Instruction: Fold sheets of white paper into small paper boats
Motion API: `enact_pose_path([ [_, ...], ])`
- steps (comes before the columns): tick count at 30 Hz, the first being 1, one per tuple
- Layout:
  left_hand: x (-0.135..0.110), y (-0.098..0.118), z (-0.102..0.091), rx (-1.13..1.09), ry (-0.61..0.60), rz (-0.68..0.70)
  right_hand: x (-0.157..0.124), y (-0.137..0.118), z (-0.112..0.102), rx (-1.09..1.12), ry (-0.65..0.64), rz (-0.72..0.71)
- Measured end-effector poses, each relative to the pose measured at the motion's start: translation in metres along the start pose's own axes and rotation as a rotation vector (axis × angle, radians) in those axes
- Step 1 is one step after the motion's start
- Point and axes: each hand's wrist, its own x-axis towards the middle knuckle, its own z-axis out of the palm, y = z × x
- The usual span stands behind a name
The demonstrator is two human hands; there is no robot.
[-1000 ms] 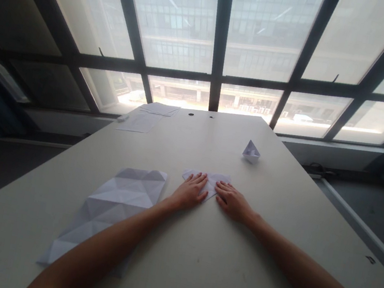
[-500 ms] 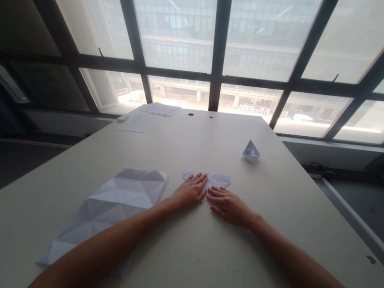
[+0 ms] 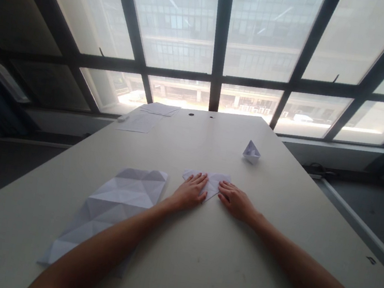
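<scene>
Folded paper lies on the desk right of the creased sheet, partly under the left hand, flat with fingers slightly spread. The right hand, fingers extended, rests on the side away from that sheet. Crisp creases probably need the left steady while the right smooths evenly.

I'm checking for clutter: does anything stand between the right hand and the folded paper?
Nothing visible does: the right hand has its fingers over the right edge of the folded paper.
</scene>
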Motion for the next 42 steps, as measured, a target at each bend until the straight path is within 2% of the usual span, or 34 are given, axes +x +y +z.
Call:
enact_pose_path([
  [9,-0.002,0.001,-0.002,0.007,0.003,0.017,-0.001,0.000,0.001,-0.011,0.001,-0.002],
  [17,-0.002,0.001,-0.001,0.012,0.005,0.006,-0.003,-0.009,0.000,0.087,-0.032,-0.209],
  [21,-0.001,0.001,-0.001,0.004,-0.003,0.009,-0.004,-0.013,-0.002,0.094,-0.050,-0.249],
  [33,-0.001,0.001,-0.002,0.014,-0.002,0.014,-0.003,-0.009,0.001,0.088,-0.064,-0.191],
  [42,-0.001,0.002,-0.002,0.019,-0.015,0.009,-0.002,0.001,0.001,-0.063,-0.011,0.023],
])
